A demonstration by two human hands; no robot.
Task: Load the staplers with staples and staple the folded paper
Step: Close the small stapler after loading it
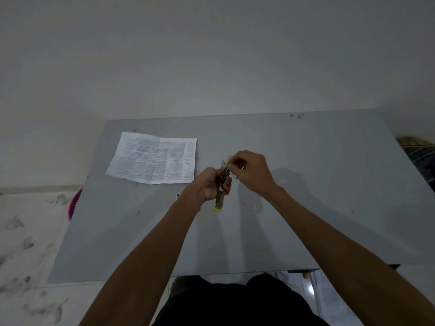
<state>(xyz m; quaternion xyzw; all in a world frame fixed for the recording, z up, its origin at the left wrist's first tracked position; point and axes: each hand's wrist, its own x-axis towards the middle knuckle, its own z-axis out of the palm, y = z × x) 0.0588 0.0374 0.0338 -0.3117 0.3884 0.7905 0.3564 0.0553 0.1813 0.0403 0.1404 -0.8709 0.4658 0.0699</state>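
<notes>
My left hand [210, 184] grips a small stapler [220, 201] with a yellow end, held above the middle of the grey table [306, 196]. My right hand [250, 170] pinches at the stapler's upper end, fingers closed on its top part; whether it holds staples is too small to tell. A printed sheet of paper [154, 160] with fold creases lies flat at the far left of the table, apart from both hands.
A small box or card [178, 196] peeks out just left of my left wrist. A pink rim [74, 204] shows below the table's left edge. Fabric [417, 156] lies beyond the right edge. Papers [334, 300] lie on the floor at lower right.
</notes>
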